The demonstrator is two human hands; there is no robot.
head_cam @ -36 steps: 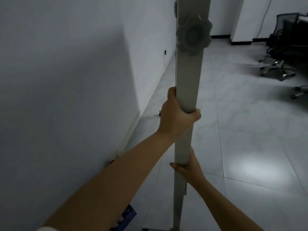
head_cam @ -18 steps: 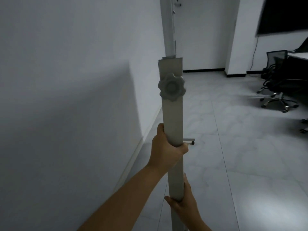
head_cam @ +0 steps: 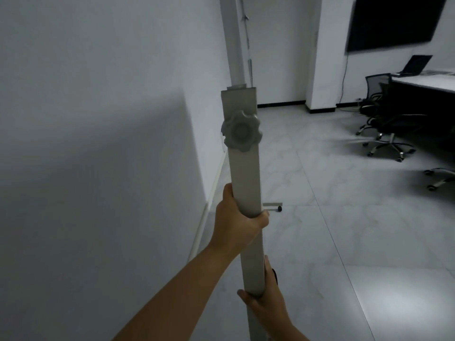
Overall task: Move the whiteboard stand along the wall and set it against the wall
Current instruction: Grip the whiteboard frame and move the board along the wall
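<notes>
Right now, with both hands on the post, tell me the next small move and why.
Probably roll the whiteboard stand a little further along the wall. The left hand grips the post above, the right hand below, so control looks firm. The far caster sits out on open floor, which looks clear ahead.

We see the pale grey metal post of the whiteboard stand (head_cam: 246, 183) rising nearly upright beside the white wall (head_cam: 98, 143), a lobed grey plastic adjustment knob (head_cam: 241, 131) on its wide lower sleeve, a narrower tube extending above, one castered foot (head_cam: 273, 206) on the floor.
</notes>
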